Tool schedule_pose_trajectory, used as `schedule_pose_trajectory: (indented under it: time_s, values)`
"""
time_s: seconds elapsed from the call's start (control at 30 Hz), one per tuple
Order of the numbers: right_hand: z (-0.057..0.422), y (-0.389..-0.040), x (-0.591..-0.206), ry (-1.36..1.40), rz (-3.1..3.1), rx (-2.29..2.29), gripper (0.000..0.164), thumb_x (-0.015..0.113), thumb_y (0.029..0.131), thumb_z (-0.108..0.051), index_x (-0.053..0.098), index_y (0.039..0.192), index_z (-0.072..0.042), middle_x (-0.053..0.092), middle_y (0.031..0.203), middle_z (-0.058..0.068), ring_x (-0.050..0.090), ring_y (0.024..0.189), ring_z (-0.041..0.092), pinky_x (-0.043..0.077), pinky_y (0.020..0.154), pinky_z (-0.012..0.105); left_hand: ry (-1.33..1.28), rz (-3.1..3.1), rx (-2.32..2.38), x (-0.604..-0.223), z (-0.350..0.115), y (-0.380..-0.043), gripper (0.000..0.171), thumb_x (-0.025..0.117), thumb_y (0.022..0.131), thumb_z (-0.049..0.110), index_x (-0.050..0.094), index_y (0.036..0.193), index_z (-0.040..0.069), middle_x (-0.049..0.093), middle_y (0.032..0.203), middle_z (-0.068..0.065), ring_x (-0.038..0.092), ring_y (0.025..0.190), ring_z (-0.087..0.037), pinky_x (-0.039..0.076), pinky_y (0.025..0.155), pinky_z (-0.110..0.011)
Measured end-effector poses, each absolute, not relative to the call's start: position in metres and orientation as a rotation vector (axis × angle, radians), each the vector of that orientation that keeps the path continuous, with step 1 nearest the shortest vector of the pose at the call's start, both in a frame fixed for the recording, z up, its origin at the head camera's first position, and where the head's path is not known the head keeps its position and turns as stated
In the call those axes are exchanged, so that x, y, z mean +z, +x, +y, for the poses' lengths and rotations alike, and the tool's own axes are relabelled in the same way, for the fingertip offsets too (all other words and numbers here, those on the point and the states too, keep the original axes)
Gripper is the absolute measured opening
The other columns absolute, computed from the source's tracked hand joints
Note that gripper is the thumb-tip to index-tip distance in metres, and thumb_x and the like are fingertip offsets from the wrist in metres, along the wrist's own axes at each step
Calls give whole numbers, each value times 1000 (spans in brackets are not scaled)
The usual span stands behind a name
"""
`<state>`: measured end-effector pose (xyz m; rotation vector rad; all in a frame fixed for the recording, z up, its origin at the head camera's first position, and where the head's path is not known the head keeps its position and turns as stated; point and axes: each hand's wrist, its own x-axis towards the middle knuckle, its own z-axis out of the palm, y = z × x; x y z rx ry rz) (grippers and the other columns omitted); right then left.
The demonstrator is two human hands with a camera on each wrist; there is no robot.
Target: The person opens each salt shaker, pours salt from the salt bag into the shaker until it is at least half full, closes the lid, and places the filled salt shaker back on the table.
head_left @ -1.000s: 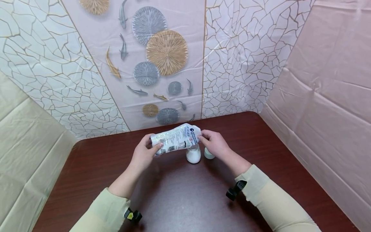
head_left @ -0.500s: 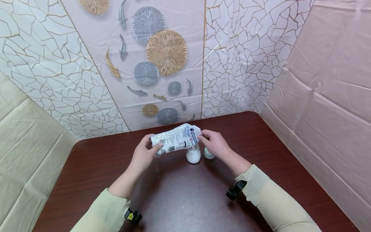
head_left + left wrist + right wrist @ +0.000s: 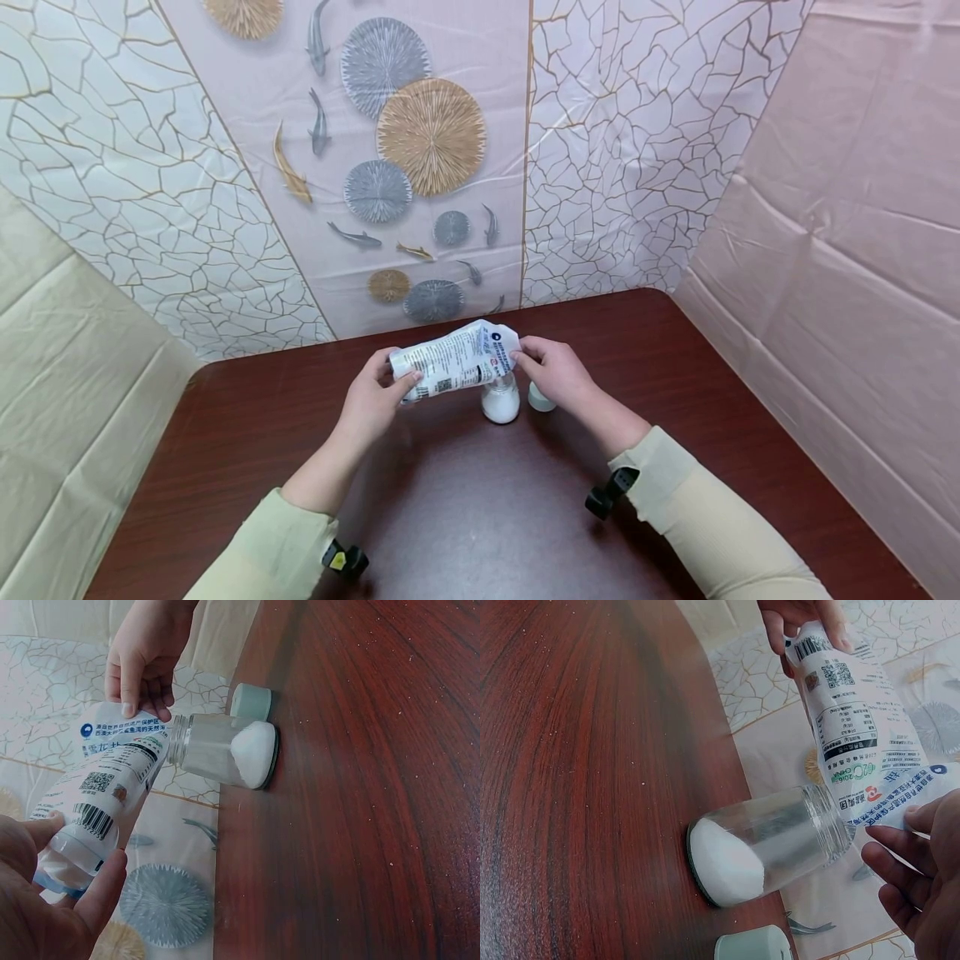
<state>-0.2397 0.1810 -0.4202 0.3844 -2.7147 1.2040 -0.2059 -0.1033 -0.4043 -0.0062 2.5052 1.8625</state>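
Observation:
A white printed salt bag (image 3: 450,360) is held tilted above the table, its lower end at the mouth of a glass jar (image 3: 500,403). My left hand (image 3: 372,398) grips the bag's raised end, thumb on the near side. At the other end, my right hand (image 3: 558,372) pinches the bag's edge between thumb and fingers beside the jar mouth. The jar stands upright, with a sloping heap of white salt (image 3: 255,754) in its bottom. In the right wrist view the bag's mouth (image 3: 877,814) overlaps the jar's threaded rim (image 3: 829,814).
A pale green lid (image 3: 540,397) lies on the table just right of the jar. The dark red-brown wooden table (image 3: 480,508) has small white specks on it. Patterned cloth (image 3: 435,133) hangs behind its far edge, with plain beige cloth (image 3: 847,208) at the sides.

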Motion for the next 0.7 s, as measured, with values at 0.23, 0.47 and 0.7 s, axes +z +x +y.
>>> schedule_pose_trajectory:
  time_s: [0.23, 0.47, 0.7]
  values:
    - [182, -239, -420, 376, -2718, 1209, 13, 62, 99, -22, 71, 104, -14, 69, 91, 0, 55, 79, 19, 46, 69, 35, -6, 2502, 1874, -404, -102, -205, 43, 71, 93, 12, 53, 131, 13, 61, 123, -16, 62, 98, -23, 59, 77, -43]
    - [182, -239, -420, 383, -2718, 1212, 14, 62, 99, -22, 71, 106, -14, 70, 93, 1, 57, 80, 18, 47, 70, 36, -3, 2506, 1873, -404, -102, -205, 43, 71, 93, 11, 53, 132, 13, 61, 123, -16, 62, 99, -24, 59, 73, -37]
    - [181, -239, -419, 381, -2722, 1220, 14, 62, 99, -23, 71, 106, -14, 70, 94, 2, 57, 81, 19, 48, 71, 36, -8, 2509, 1863, -404, -103, -205, 43, 71, 93, 12, 53, 132, 13, 61, 124, -16, 62, 99, -24, 59, 71, -34]
